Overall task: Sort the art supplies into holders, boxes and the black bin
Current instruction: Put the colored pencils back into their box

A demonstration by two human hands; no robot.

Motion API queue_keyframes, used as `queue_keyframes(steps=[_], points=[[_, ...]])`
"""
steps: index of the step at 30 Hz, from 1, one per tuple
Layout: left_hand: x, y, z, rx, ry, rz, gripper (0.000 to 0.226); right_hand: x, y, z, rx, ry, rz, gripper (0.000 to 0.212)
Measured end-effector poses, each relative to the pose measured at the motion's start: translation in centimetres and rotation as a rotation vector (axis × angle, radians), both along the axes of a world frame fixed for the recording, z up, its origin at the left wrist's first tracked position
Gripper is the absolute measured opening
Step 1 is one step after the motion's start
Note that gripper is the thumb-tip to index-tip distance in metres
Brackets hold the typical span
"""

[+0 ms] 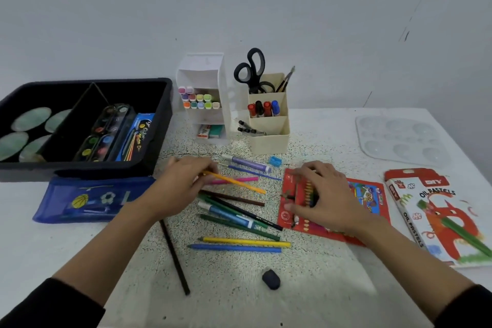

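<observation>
Fingers of left hand (183, 184), centre frame, pinch orange pencil (237, 182) while right hand (324, 194) clamps red box (288, 221), fingers curled, apparently steadying it for refilling.

- Light is soft, even and cool; the wall (266, 8) looks flat grey.
- A brighter patch lies on the table (319, 287) at 12 o'clock, just before the cream holder (269, 141).
- Motion smears the left hand (181, 184) where it pinches the orange pencil (239, 183); the right hand (324, 194), gripping the red pencil box (288, 218), is sharper.
- Speckled noise covers the table middle.
- Straight edges bend at 3 and 9 o'clock.
</observation>
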State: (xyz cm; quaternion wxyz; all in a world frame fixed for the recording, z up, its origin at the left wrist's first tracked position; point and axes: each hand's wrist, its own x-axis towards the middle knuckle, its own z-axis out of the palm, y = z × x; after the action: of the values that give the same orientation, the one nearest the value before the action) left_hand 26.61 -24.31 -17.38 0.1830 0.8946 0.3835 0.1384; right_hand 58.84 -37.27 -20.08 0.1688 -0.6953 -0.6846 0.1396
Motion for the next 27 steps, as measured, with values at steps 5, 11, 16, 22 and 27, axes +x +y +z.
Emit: queue_keyframes(steps=[5, 11, 16, 22, 27], points=[[4.2, -1.1, 0.2, 0.016, 0.001, -0.051, 0.006, 2.3, -1.5, 1.7, -0.18, -0.097, 0.155, 0.088], [6.6, -1.3, -0.8, 0.022, 0.077, -0.065, 0.01, 2.5, -0.3, 3.0, -0.373, -0.244, 0.227, 0.115], [7.7, -1.5, -1.3, 0.011, 0.034, -0.093, 0.014, 2.7, 0.2, 3.3, -0.346, -0.223, 0.215, 0.125], [10.0, -2.4, -2.4, -0.006, -0.066, -0.113, 0.018, 3.3, -0.3, 2.5, -0.274, -0.138, 0.218, 0.12], [13.9, -3.8, -3.2, 0.004, -0.148, -0.095, 0.02, 3.6, -0.7, 2.2, -0.241, -0.049, 0.219, 0.115]])
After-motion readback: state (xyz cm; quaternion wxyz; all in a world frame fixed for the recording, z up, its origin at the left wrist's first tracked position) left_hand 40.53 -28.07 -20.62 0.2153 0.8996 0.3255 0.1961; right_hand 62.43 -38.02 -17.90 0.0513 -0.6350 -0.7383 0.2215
